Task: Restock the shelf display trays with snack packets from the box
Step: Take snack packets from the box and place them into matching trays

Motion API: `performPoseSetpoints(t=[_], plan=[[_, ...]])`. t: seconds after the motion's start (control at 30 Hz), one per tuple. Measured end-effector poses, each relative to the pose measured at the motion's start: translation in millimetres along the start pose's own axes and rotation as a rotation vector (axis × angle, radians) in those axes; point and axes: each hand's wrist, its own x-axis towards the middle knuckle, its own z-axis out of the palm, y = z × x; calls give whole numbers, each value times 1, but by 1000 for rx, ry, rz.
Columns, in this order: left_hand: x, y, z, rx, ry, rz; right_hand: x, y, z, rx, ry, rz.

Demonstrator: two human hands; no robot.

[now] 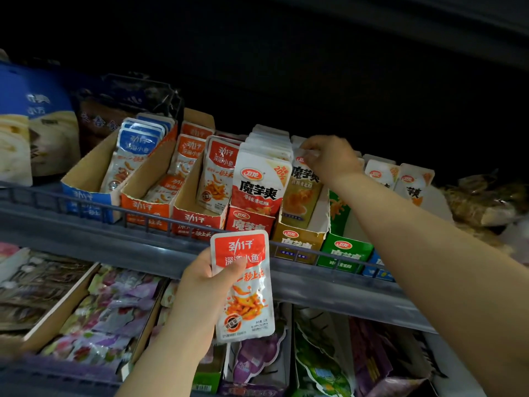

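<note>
L hand (200, 287) grips 1 red pack (246, 305), thumb across front. R hand (329, 159), up and right of it, pinches top of 1 yellow pack (300, 196) in a tray (297, 239).

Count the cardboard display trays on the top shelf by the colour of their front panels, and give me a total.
Blue trays: 2, the right one only partly in view
Orange tray: 1
Red trays: 2
Yellow tray: 1
Green tray: 1
Total: 7
</note>
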Motion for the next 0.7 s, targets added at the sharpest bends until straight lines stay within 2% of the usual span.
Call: performPoseSetpoints(t=[0.1,0.3,0.7], plan=[[2,0,-4,16,5,19,2,5,5,-23,-12,-6],[7,-1,-8,-4,84,32,-2,14,9,-260,43,19],[5,-1,-8,73,82,35,-3,20,8,-284,32,77]])
